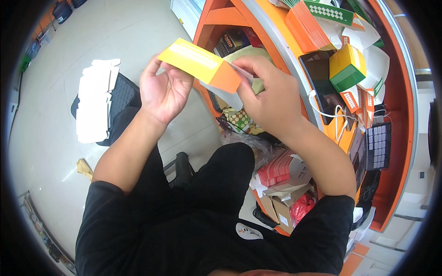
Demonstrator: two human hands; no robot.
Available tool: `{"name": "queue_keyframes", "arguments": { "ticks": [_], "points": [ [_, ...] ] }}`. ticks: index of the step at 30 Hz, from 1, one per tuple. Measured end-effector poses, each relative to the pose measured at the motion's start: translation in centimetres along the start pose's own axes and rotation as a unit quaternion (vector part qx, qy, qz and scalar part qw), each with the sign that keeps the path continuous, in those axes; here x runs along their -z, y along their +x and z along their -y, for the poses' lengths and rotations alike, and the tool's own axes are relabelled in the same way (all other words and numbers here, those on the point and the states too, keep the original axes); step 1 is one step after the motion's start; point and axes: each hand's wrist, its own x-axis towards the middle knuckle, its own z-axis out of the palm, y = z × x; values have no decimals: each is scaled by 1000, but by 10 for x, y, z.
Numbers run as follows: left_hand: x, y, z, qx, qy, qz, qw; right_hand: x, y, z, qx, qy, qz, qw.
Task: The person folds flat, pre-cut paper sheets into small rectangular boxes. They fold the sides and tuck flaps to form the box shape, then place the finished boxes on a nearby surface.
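Near twelve o'clock, a yellow-and-orange box (pixel 193 62) is slanting in midair: the left hand (pixel 165 94), half curled, is holding one end; the right hand (pixel 272 89), nearly closed, is pinching the other. Flat white cartons (pixel 94 106) are lying toward half past nine.

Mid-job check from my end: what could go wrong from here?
The yellow-and-orange carton is held in the air by the left hand and right hand; squeezing too hard might crease it. The white cardboard reaches past the far edge of the black seat, so a bump could tip it off. The loosely looped white cable might snag.
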Motion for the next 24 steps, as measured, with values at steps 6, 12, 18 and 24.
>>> {"name": "queue_keyframes", "arguments": {
  "ticks": [6,12,18,24],
  "points": [
    [-13,-4,46,-139,482,40,864,-11,-9,0,-12,16,-18,1000],
    [-15,-8,54,-169,622,20,764,-8,-6,1,-16,0,-29,999],
    [0,-7,53,-353,743,6,569,-2,0,4,-64,70,30,995],
    [-4,-10,53,-395,771,-37,499,-4,-1,4,-64,152,-5,986]
  ]
}}
